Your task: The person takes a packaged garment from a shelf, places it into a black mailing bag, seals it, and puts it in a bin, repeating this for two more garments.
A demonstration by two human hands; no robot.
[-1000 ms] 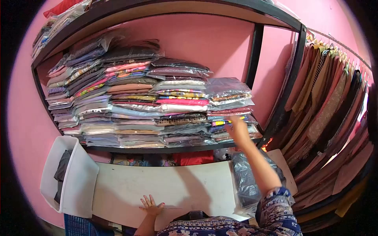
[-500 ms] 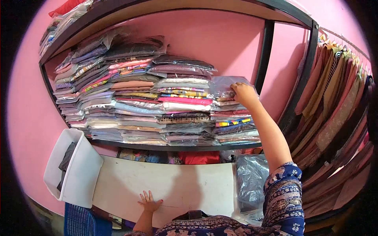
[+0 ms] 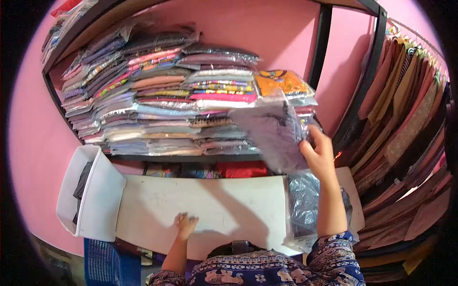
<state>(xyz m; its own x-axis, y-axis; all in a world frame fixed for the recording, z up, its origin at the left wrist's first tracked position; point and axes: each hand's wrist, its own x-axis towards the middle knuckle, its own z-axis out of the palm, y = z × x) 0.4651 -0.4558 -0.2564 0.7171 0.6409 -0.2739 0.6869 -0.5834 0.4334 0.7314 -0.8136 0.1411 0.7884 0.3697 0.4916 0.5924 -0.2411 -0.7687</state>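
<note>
My right hand [image 3: 317, 151] grips the edge of a folded greyish-purple garment in a clear plastic bag [image 3: 272, 131]. The bagged garment hangs blurred in front of the right end of the shelf. Behind it, an orange patterned garment in plastic [image 3: 282, 84] tops the rightmost stack. Over the white tabletop [image 3: 238, 193] is my left hand [image 3: 185, 225], slightly blurred, holding nothing, with its fingers loosely bent and the thumb apart.
Several stacks of bagged folded clothes [image 3: 162, 102] fill the black-framed shelf. A white bin [image 3: 102, 200] with dark cloth stands at left, above a blue basket [image 3: 107, 262]. Dark plastic-wrapped items [image 3: 304, 205] lie at the table's right end. Clothes [image 3: 396, 124] hang at far right.
My right hand has pulled the bagged garment off the right stack, down and toward me, uncovering the orange one. My left hand has lifted from lying flat and its fingers have bent.
</note>
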